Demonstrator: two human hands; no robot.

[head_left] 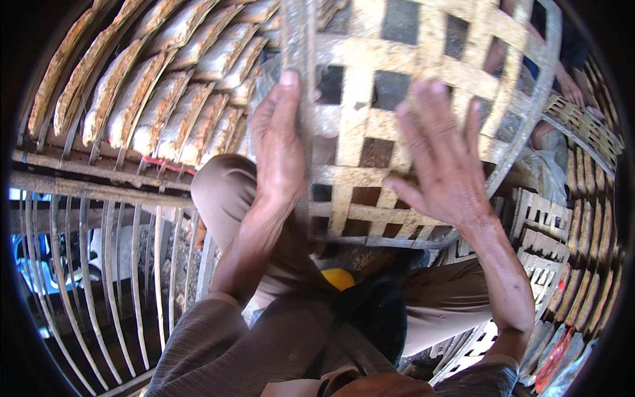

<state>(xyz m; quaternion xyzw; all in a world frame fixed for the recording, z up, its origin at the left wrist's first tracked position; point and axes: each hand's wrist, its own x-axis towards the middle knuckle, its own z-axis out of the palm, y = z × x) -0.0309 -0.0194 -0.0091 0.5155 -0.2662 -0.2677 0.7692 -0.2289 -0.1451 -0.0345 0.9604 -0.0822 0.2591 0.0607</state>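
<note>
A woven bamboo lattice tray [357,79] with square gaps and a thin rigid frame is held up in front of me, over my knees. My left hand [281,142] is closed around its left frame edge, thumb pointing up along the strip and the fingers partly hidden. Over the right part of the weave, my right hand [443,159] has its fingers spread, flat against the strips or just above them. It grips nothing.
Rows of slabs [152,99] with crusty brown edges and white sides stand on a slatted rack at upper left. Below them is a slatted bamboo fence [119,278]. More lattice trays [542,218] and slabs lie at right. Another person's hand [567,86] is at upper right.
</note>
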